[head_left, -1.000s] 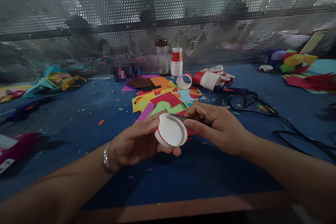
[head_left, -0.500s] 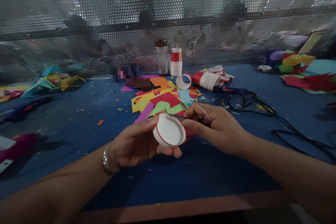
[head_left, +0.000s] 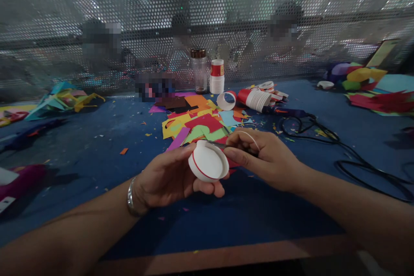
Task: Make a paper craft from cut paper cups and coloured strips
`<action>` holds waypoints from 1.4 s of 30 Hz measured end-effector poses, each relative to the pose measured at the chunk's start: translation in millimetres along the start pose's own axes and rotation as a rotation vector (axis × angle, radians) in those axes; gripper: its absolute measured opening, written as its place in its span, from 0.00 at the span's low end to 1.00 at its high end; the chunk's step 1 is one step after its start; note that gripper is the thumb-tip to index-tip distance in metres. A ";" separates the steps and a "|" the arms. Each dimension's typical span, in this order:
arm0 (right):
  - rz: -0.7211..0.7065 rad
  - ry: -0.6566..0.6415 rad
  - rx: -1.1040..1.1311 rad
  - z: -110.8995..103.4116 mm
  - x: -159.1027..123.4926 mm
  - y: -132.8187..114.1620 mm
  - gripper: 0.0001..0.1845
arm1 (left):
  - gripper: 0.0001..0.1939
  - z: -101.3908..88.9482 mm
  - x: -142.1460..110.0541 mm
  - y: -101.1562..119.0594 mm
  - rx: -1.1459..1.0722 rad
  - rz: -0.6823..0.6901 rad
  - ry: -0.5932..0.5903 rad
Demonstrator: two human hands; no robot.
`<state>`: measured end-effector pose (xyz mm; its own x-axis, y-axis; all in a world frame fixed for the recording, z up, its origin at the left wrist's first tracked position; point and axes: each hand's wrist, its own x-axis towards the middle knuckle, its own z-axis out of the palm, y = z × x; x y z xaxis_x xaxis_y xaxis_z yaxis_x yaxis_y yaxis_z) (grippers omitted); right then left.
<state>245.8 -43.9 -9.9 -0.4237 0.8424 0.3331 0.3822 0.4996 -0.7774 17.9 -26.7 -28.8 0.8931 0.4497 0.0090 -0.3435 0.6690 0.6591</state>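
My left hand point(head_left: 166, 177) is closed on the cut-off bottom of a paper cup point(head_left: 208, 164), white with a thin red line round its side. The cup bottom is tilted, its shallow hollow facing up toward me. On its right, my right hand point(head_left: 274, 155) grips a pair of scissors point(head_left: 218, 144); one dark blade reaches the cup's far rim, and the handles are mostly hidden in my fingers. A thin pale strip point(head_left: 247, 133) curves over my right fingers.
Coloured paper scraps point(head_left: 202, 120) lie beyond my hands. Behind them are a glass bottle point(head_left: 199, 73), an upright stack of paper cups point(head_left: 217, 77) and a stack on its side point(head_left: 254, 99). A black cable point(head_left: 349, 153) loops at right. A perforated panel point(head_left: 207, 13) stands behind.
Almost nothing differs. Both hands keep nearly the same place and hold, with the scissors still at the rim of the cup bottom.
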 end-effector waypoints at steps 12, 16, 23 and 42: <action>-0.004 0.019 -0.030 1.1 -1.0 0.1 0.15 | 0.20 0.2 0.1 0.6 0.010 0.010 0.017; 0.003 0.007 0.026 1.3 -0.5 -0.4 0.14 | 0.19 1.7 -0.6 1.5 -0.001 0.005 0.014; 0.011 0.001 0.020 1.5 0.2 0.1 0.15 | 0.20 -0.1 1.2 0.2 0.008 0.002 0.014; 0.012 0.009 0.061 1.8 0.6 -0.2 0.14 | 0.21 1.3 0.7 0.5 0.014 -0.018 0.026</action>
<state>243.9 -43.8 -10.5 -0.4115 0.8503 0.3282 0.3360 0.4762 -0.8126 18.8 -26.8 -27.5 0.8914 0.4526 -0.0224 -0.3228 0.6688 0.6697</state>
